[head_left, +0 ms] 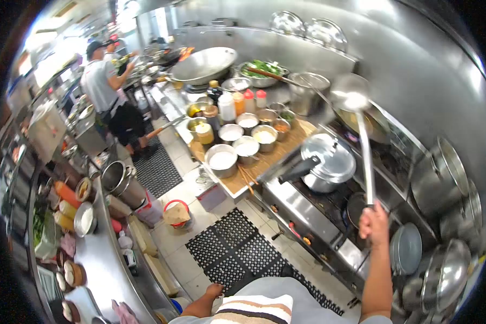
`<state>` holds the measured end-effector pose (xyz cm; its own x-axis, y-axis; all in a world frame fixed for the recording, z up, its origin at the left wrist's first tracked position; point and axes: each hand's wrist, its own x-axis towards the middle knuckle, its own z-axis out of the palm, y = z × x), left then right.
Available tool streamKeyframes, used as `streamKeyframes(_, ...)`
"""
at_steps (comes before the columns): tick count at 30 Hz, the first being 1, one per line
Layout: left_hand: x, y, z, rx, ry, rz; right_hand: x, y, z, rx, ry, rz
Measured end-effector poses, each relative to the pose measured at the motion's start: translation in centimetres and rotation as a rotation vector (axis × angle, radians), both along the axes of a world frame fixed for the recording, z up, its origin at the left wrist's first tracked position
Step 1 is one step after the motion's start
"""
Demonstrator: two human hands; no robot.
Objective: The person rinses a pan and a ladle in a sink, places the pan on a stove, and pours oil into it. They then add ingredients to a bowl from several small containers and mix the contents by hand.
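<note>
My right hand point(373, 222) is closed around the dark grip of a long-handled skimmer point(365, 151). Its wide round head is raised at the far end, over the edge of a large pan point(380, 127) on the back of the stove. Below the skimmer's handle stands a lidded pressure cooker point(328, 162) with a black handle, and a small dark frying pan point(356, 209) sits on a burner. Down by my waist hangs my left hand point(215, 290), beside a striped cloth point(254, 310); its fingers are too small and hidden to read.
A counter left of the stove bears several bowls of seasonings point(221, 158), squeeze bottles point(227, 108), a tall pot point(309, 92) and a large wok point(205, 65). Pots point(440, 173) line the right wall. A co-worker point(102, 86) stands farther off. Rubber mats point(232, 251) and a red bucket point(177, 213) are on the floor.
</note>
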<state>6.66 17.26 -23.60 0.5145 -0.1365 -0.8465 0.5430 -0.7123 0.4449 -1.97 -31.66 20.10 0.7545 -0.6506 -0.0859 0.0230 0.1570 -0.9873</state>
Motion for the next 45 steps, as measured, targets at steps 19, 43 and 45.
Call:
streamKeyframes(19,1.0,-5.9,-4.4,0.047,-0.649,-0.938,4.3,-21.2,1.1,-0.375,0.535,-0.279)
streamKeyframes(43,0.2,-5.5,-5.2,0.106,-0.320,0.090,4.5,-23.3,-1.4,-0.751,0.822,-0.403)
streamKeyframes(45,2.6,-6.2,0.0,0.203,-0.113,-0.008,3.7,-24.4,-2.7,-0.851,0.776,-0.469)
